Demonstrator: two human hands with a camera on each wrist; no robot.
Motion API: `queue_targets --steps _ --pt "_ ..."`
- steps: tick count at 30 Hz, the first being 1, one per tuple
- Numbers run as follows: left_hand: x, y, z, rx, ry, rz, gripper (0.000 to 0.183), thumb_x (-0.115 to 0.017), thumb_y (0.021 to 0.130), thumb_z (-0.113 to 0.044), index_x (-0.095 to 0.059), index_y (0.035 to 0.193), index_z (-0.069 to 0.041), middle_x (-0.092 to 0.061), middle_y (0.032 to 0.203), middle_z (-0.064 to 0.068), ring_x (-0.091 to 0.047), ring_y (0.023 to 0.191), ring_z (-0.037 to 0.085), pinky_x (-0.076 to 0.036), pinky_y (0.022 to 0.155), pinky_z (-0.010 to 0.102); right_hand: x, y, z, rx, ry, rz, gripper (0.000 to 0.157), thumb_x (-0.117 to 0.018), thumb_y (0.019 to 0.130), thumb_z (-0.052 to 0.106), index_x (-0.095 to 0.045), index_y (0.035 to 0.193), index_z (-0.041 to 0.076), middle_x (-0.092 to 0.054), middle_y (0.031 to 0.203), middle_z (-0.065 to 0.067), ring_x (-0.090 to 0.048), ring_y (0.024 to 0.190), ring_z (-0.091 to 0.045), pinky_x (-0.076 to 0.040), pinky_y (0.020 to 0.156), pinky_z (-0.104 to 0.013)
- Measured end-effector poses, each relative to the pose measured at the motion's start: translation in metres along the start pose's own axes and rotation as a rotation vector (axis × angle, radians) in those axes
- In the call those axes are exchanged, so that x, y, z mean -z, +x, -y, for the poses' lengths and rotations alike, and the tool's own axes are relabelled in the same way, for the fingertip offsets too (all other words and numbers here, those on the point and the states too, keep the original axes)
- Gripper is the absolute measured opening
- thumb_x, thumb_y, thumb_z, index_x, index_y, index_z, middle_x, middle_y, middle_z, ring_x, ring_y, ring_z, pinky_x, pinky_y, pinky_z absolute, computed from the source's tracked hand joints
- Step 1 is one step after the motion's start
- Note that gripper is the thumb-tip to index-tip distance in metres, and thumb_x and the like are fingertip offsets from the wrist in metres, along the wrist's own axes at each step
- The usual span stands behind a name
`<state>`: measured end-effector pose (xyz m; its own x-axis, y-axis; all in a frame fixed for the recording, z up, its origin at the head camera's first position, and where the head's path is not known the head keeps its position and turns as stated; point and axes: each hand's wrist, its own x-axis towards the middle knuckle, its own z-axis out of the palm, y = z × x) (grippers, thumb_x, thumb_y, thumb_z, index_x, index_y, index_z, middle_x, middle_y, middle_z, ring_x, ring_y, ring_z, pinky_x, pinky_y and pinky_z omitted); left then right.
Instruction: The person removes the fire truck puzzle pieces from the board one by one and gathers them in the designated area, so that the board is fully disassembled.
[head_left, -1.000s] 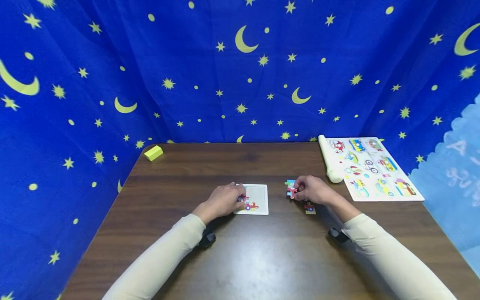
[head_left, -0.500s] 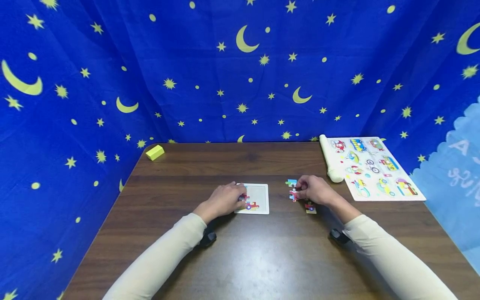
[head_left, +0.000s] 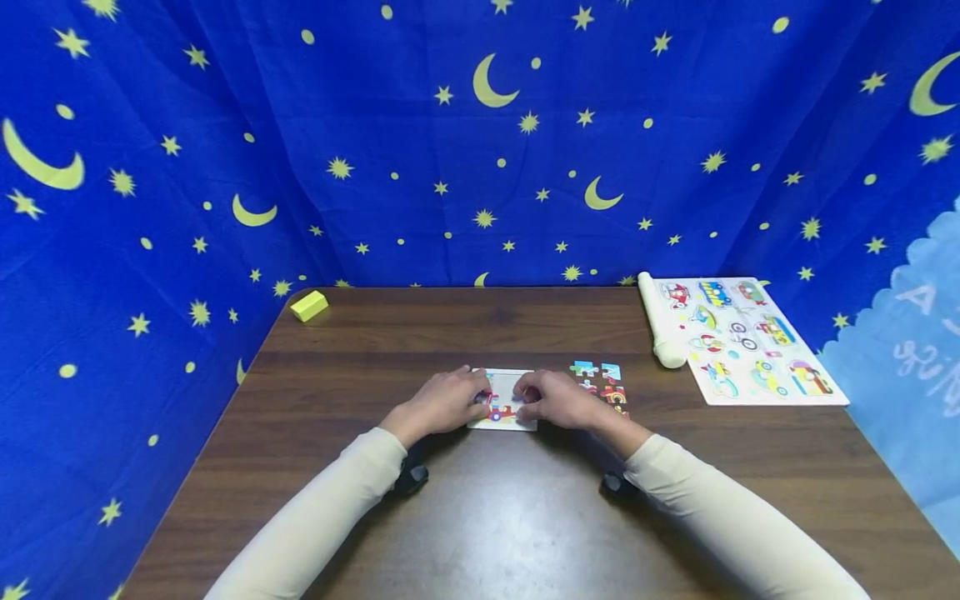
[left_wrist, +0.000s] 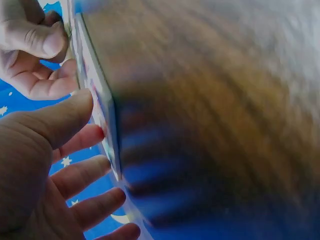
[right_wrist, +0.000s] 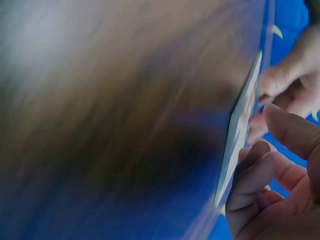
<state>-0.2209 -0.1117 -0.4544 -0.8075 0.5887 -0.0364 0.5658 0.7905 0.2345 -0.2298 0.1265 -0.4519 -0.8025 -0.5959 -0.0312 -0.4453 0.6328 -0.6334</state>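
Observation:
My left hand [head_left: 441,402] rests on the left side of a small white puzzle tray [head_left: 510,371], its thumb and fingers spread along the rim. Inside the tray, red and blue jigsaw pieces [head_left: 497,413] show along the lower left. Over the tray's right side is my right hand [head_left: 561,400], with curled fingers and the thumb near them. I cannot tell whether a piece sits between those fingertips. In the left wrist view the tray [left_wrist: 95,75] stands out edge-on, the left thumb on its face. Loose jigsaw pieces [head_left: 585,367] lie just right of the tray, partly behind the right hand.
At the back right, a white sheet with vehicle pictures [head_left: 738,333] lies partly rolled at its left edge. A yellow block [head_left: 309,306] sits at the table's back left corner. Blue star-patterned cloth [head_left: 480,167] hangs behind the brown wooden table [head_left: 465,517].
My right hand has moved left from the loose pieces to the right side of the tray, uncovering several pieces. The left hand has stayed on the tray.

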Motion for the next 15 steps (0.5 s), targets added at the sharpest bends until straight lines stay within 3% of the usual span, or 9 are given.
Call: queue_targets --steps 3,6,15 --pt "0.002 -0.002 0.003 -0.001 -0.039 0.019 0.036 -0.067 0.099 -0.034 -0.069 0.130 -0.017 -0.052 0.152 0.013 -0.047 0.142 0.037 -0.041 0.111 0.057 -0.007 0.003 0.008 0.028 -0.078 0.012 0.025 -0.082 0.082 0.015 -0.073 0.104 0.007 -0.069 0.089 0.000 -0.062 0.083 -0.011 -0.052 0.077 -0.030" --pt "0.004 -0.004 0.006 0.014 -0.060 0.036 0.045 -0.066 0.100 -0.036 -0.063 0.141 -0.018 -0.046 0.157 0.012 -0.043 0.144 0.036 -0.039 0.114 0.057 -0.011 0.004 0.014 0.023 -0.134 0.015 0.027 -0.083 0.081 0.017 -0.072 0.104 0.007 -0.069 0.088 -0.002 -0.063 0.083 -0.014 -0.053 0.078 -0.033" --pt "0.001 -0.001 0.008 -0.006 -0.002 0.086 0.047 -0.062 0.101 -0.041 -0.060 0.145 -0.025 -0.043 0.160 0.008 -0.039 0.148 0.035 -0.038 0.112 0.061 -0.018 0.006 0.014 0.021 -0.176 0.020 0.023 -0.082 0.082 0.017 -0.073 0.101 0.009 -0.067 0.086 0.001 -0.062 0.082 -0.013 -0.052 0.077 -0.033"
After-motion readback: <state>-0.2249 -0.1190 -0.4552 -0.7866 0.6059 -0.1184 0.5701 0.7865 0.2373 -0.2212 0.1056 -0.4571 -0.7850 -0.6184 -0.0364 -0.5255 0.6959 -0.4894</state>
